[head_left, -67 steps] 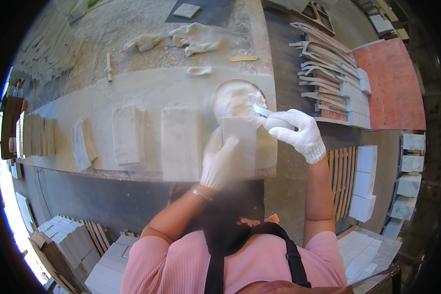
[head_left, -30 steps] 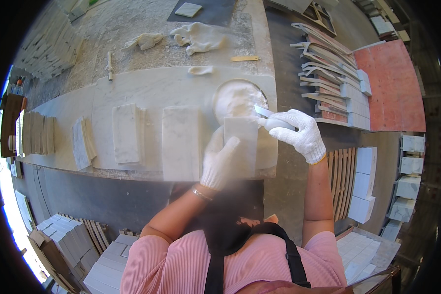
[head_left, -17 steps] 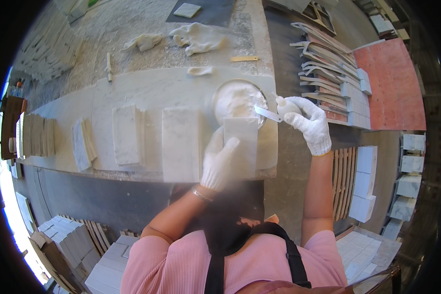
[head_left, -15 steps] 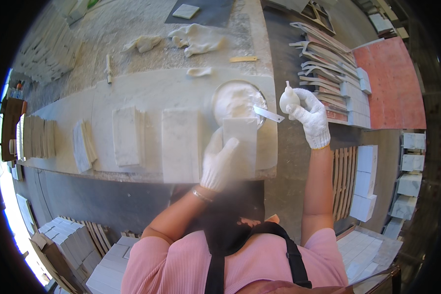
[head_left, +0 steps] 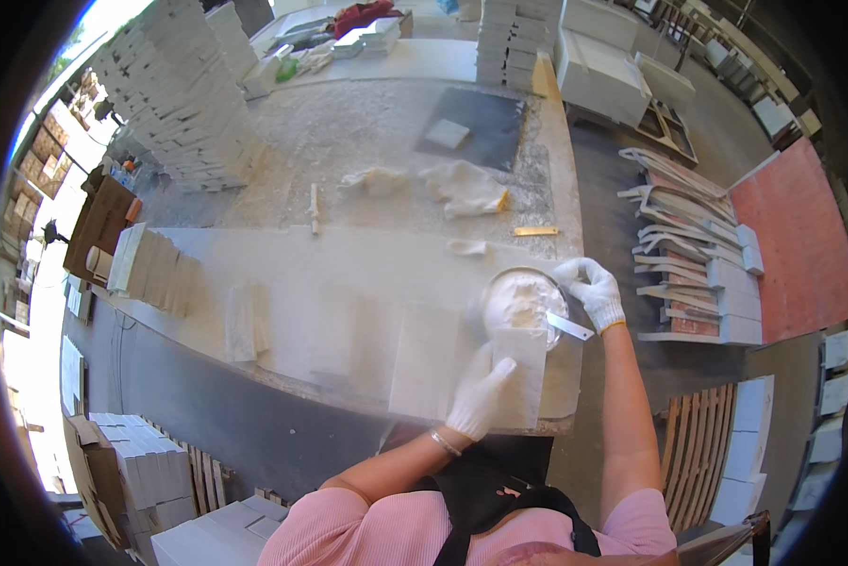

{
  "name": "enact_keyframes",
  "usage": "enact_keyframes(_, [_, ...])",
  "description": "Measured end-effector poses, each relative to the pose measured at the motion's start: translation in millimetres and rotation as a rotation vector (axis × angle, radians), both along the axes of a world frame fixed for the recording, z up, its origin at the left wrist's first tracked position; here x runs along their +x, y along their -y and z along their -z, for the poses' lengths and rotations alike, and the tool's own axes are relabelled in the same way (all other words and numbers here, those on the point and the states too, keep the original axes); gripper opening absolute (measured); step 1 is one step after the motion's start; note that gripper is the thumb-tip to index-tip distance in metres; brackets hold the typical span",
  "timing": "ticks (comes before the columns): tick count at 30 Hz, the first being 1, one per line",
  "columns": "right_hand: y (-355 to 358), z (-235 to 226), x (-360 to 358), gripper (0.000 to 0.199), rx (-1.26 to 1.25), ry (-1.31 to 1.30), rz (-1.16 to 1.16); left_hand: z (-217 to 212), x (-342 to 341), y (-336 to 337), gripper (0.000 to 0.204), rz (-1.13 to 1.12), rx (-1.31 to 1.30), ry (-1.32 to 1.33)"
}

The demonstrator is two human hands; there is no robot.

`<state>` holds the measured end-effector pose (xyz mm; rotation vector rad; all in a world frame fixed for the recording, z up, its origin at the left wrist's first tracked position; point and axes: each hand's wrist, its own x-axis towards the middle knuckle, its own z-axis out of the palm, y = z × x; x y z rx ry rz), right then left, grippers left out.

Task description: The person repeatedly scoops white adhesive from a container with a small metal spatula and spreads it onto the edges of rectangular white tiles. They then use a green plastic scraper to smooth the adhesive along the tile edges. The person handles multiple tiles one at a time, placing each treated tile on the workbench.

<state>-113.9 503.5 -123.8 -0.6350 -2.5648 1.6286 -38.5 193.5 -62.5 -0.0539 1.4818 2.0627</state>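
My left hand [head_left: 478, 398], in a white knit glove, is closed on the left side of a pale stone tile [head_left: 528, 377], its thumb across the tile's face. Just beyond the tile is a round bowl [head_left: 486, 292] of white powder [head_left: 523, 300]. A flat white spatula [head_left: 569, 326] sticks out over the bowl's right side. By the bowl's upper right rim is my gloved right hand [head_left: 594, 291], fingers curled together; whatever they hold is hidden. Left of my left hand lies another pale tile [head_left: 424, 354], blurred by haze.
Several tiles stand in a group [head_left: 160, 269] at the table's left. Crumpled gloves [head_left: 464, 189], a yellow strip [head_left: 536, 231] and a dark sheet [head_left: 490, 127] lie farther back. A tall tile stack [head_left: 174, 94] rises far left. Slatted pallets [head_left: 698, 453] stand right of the table.
The view has tilted up, showing more of the table's far end. My right hand has come in to the bowl's rim; the white squeeze bulb it held no longer shows. My left hand keeps the tile.
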Motion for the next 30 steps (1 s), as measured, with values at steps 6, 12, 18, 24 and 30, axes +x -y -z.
enact_keyframes(6, [0.4, -21.5, 35.5, 0.049, 0.117, -0.112, 0.126, -2.7, 6.5, -0.4, 0.049, 0.028, 0.091, 0.082])
enact_keyframes(12, [39.9, -69.2, 89.3, 0.036, 0.267, -0.151, 0.116, 12.9, 0.7, -6.3, 0.038, 0.095, 0.836, 0.710])
enact_keyframes(18, [76.4, -102.9, 90.2, 0.053, 0.456, 0.125, 0.008, -45.1, 12.2, 7.5, 0.043, 0.139, 0.544, 0.353])
enact_keyframes(24, [90.4, -96.2, 81.0, 0.036, 0.499, 0.181, -0.134, -103.4, -32.2, 70.8, 0.056, 0.319, 0.011, -0.174])
enact_keyframes(30, [99.9, -85.0, 79.8, 0.027, 0.761, 0.208, -0.141, -108.9, -114.6, 115.3, 0.055, 0.709, -0.584, -0.621])
